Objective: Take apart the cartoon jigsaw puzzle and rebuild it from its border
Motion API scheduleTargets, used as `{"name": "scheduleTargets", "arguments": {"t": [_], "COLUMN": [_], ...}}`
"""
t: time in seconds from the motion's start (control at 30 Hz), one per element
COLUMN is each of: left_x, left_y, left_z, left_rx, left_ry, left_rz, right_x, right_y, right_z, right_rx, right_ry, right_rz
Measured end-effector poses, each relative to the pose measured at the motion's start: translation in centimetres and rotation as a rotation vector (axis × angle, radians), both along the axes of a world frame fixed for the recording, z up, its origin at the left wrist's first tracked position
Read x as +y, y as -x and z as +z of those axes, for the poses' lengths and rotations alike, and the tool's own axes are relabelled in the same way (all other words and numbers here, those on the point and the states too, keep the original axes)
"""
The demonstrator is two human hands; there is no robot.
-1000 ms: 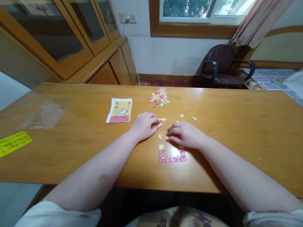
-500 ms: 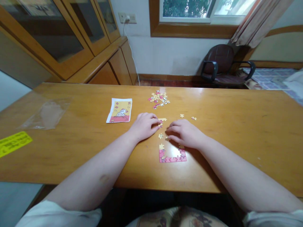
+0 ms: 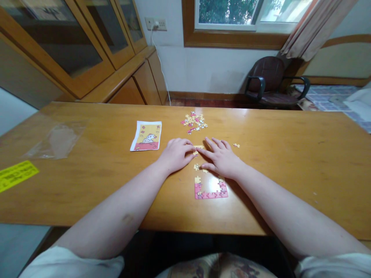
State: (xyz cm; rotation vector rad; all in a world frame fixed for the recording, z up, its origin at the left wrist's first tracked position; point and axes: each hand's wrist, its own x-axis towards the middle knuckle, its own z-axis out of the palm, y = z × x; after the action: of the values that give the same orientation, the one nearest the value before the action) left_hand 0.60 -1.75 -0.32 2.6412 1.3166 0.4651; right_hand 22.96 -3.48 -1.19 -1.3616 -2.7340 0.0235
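Note:
My left hand (image 3: 178, 155) rests on the table with its fingers curled and their tips pressed at a small joined strip of jigsaw puzzle pieces (image 3: 196, 153). Across from it, my right hand (image 3: 223, 160) lies with fingers spread, its index fingertip touching the same pieces. Below the fingers are a yellow puzzle piece (image 3: 196, 166) and another loose one beside my right thumb. Closer to me sits a partly assembled puzzle border (image 3: 211, 195), mostly pink with yellow upper ends; my right hand partly covers the area above it.
A pile of puzzle pieces (image 3: 194, 121) lies toward the far edge. Left of my hands is a picture sheet (image 3: 147, 136); a clear plastic bag (image 3: 62, 141) and a yellow label (image 3: 17, 175) are farther left. One loose piece (image 3: 236, 145) lies to the right.
My right hand has shifted slightly left and spread its fingers, its index finger reaching the strip. It now covers where a loose piece lay. My left hand stays nearly still.

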Motion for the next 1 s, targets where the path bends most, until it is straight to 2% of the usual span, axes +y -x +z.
{"name": "scheduleTargets", "arguments": {"t": [0.2,0.37,0.43,0.57,0.63,0.73,0.9,1.0], "left_x": [0.1,0.0,0.0,0.1,0.2,0.3,0.2,0.2], "left_y": [0.1,0.0,0.0,-0.1,-0.1,0.0,0.1,0.0], "left_z": [-0.1,0.1,0.2,0.1,0.0,-0.1,-0.1,-0.2], "left_rx": [0.013,0.02,0.019,0.024,0.022,0.015,0.001,-0.007], "left_ry": [-0.004,0.019,0.027,0.046,0.053,0.054,0.041,0.037], "left_rz": [-0.037,-0.048,-0.038,-0.011,-0.007,0.004,0.008,-0.013], "right_x": [-0.2,-0.1,0.4,2.2,3.0,3.6,4.0,4.3], "right_y": [0.1,-0.5,-1.7,-5.5,-7.1,-8.6,-9.2,-9.2], "right_z": [0.0,1.5,2.3,3.0,2.9,2.5,2.0,1.8], "right_rx": [-0.042,-0.019,-0.016,-0.145,-0.17,-0.158,-0.165,-0.169], "right_ry": [-0.02,-0.087,-0.115,-0.1,-0.03,0.069,0.139,0.154], "right_rz": [-0.012,-0.024,-0.148,-0.563,-0.619,-0.562,-0.374,-0.351]}}
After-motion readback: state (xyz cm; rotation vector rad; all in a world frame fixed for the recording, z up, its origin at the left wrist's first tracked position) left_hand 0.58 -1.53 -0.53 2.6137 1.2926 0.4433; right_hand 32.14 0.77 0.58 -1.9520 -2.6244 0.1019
